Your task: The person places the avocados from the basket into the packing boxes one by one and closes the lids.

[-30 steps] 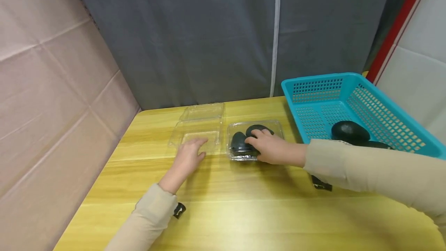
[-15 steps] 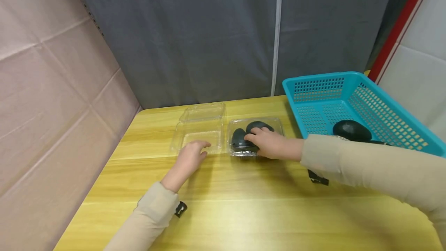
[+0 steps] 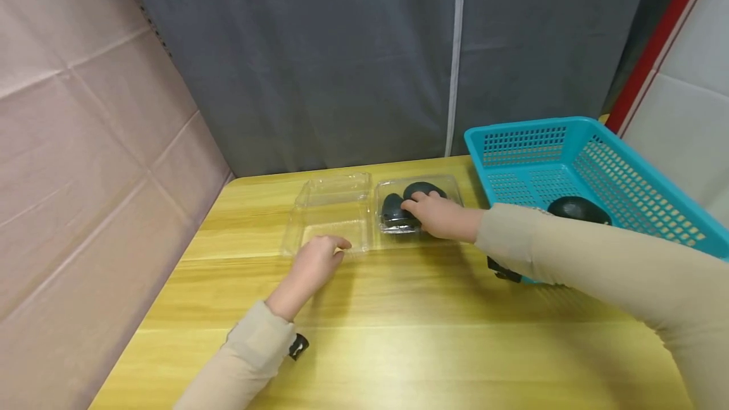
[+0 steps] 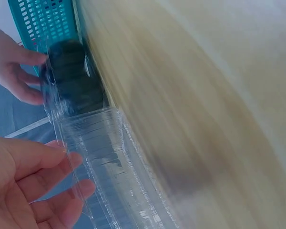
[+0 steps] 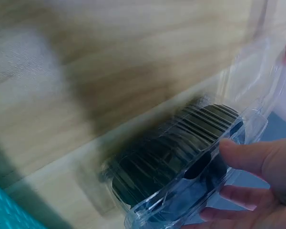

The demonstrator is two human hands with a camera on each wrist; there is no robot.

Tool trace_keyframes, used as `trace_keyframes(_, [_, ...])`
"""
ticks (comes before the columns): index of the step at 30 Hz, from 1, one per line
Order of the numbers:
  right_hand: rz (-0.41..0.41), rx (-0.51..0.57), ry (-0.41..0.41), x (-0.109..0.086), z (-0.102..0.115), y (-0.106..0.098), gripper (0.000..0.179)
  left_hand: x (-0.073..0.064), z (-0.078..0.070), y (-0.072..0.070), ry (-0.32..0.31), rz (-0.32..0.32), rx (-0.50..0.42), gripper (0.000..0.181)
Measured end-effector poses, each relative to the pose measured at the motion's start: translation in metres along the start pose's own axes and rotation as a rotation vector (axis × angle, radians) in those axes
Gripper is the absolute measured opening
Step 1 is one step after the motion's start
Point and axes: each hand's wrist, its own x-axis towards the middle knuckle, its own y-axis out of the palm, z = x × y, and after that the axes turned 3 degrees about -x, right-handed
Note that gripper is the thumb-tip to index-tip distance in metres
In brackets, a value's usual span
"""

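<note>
A clear plastic clamshell box (image 3: 419,207) with dark avocados (image 3: 393,209) inside stands in mid-table with its lid down. My right hand (image 3: 441,215) spans the lid, fingers spread on top and thumb at the near edge, gripping it. In the right wrist view the filled clamshell box (image 5: 171,162) shows ridged walls over the fruit. To the left lies an empty clamshell box (image 3: 336,211), its lid folded back. My left hand (image 3: 316,261) pinches its near rim; in the left wrist view thumb and fingertips of that hand (image 4: 38,186) meet at the clear edge.
At the right a blue-green perforated basket (image 3: 524,125) stands on the wooden table (image 3: 370,334) with a dark avocado (image 3: 578,207) in it, partly behind my right sleeve. A grey curtain (image 3: 330,68) hangs at the back edge, and a pale cloth wall (image 3: 102,176) bounds the left.
My right hand and the filled clamshell box have moved away from me, toward the back. My left hand and the empty box have shifted slightly toward me and to the right.
</note>
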Motion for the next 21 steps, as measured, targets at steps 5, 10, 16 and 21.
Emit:
trace_keyframes(5, [-0.001,-0.002,0.038,0.012,-0.007,-0.001,0.054,-0.004,-0.004,0.0,0.003,0.014,0.006,0.018])
trace_keyframes(10, [-0.007,0.014,0.085,0.025,-0.014,-0.001,0.046,-0.01,-0.008,0.0,0.022,0.029,-0.016,0.018])
trace_keyframes(16, [-0.03,0.005,0.117,0.039,-0.022,0.0,0.041,-0.016,-0.013,0.002,0.06,0.026,-0.021,0.017])
trace_keyframes(21, [-0.041,-0.029,0.141,0.049,-0.028,0.001,0.042,-0.02,-0.016,0.005,0.119,0.013,-0.01,0.015])
